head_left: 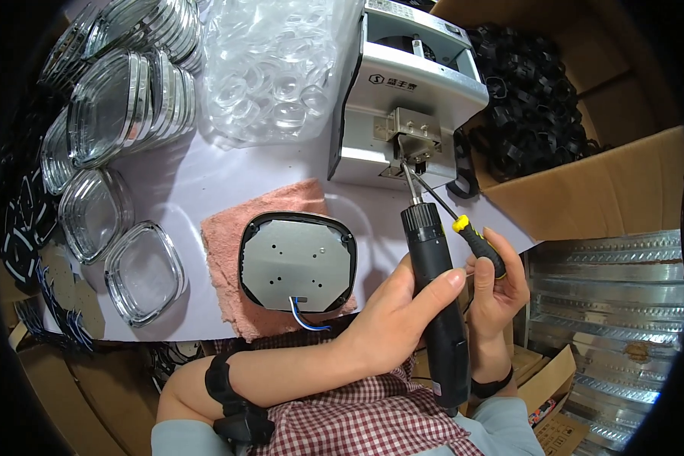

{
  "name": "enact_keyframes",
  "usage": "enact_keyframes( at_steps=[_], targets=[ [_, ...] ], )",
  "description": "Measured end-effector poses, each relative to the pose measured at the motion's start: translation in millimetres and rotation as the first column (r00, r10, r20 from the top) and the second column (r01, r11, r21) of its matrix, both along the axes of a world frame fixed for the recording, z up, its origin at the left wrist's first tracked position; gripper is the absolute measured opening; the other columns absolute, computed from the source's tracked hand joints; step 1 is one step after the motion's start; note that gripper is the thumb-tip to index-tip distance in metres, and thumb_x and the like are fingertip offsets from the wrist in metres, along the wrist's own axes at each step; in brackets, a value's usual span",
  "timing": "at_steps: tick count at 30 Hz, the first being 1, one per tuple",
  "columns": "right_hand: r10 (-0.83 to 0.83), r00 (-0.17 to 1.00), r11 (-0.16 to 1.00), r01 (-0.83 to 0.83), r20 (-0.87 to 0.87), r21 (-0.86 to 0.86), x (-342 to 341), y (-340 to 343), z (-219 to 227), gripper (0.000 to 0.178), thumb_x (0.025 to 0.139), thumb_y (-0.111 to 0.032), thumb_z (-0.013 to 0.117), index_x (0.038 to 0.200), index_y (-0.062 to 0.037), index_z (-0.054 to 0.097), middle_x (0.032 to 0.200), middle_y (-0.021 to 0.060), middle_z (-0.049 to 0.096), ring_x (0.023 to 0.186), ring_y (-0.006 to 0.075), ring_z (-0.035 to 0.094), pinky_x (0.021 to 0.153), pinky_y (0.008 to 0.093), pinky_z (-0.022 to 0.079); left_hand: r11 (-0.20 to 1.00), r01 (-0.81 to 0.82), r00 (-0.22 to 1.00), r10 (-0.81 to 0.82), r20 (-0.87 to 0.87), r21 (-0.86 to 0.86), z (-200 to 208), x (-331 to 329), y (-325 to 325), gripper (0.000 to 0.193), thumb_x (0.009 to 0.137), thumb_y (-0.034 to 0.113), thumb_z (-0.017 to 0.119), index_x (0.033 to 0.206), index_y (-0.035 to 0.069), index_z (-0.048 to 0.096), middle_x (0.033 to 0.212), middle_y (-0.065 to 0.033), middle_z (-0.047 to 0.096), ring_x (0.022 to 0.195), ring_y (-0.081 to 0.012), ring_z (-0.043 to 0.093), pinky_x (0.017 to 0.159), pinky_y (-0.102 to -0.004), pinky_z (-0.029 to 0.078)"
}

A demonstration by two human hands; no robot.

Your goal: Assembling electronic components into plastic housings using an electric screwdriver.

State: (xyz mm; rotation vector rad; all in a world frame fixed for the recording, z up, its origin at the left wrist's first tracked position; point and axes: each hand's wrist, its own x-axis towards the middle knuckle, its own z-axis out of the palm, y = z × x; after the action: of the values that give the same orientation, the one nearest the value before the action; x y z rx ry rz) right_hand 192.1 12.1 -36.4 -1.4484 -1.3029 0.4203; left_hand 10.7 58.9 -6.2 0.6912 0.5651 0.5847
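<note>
Wrapped around the black body of an electric screwdriver (421,228) is my left hand (387,319), its thumb lying along the grip. My right hand (498,292) pinches the black and yellow handle of a hand screwdriver (479,245). Both shafts converge at the metal outlet block of a grey screw feeder (418,99); whether the tips touch it or each other I cannot tell. Left of my hands, a rounded black housing with a grey metal plate (296,262) lies on a pink cloth (224,251). Blue and white wires (305,323) come out of its lower edge.
Stacked clear covers (102,114) stand at the left, with a single clear cover (144,273) nearer me. A plastic bag of clear rings (273,76) sits behind the cloth. At right is a cardboard box (608,178) of black parts, with metal strips (608,304) below it.
</note>
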Motion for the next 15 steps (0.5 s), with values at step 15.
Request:
enact_keyframes(
  at_steps=[15],
  targets=[
    [-0.07,0.997,0.997,0.068,0.042,0.033,-3.0,-3.0,-1.5,0.032,0.09,-0.001,0.066,0.121,0.0055,0.062,0.098,0.0106,0.063,0.077,0.0135,0.061,0.069,0.0235,0.049,0.999,-0.022,1.0,0.022,-0.003,0.023,-0.9,1.9,2.4,0.044,0.102,0.035,0.052,0.125,-0.003,0.047,0.098,-0.0032,0.056,0.086,-0.0074,0.052,0.074,-0.0241,0.046]
  ],
)
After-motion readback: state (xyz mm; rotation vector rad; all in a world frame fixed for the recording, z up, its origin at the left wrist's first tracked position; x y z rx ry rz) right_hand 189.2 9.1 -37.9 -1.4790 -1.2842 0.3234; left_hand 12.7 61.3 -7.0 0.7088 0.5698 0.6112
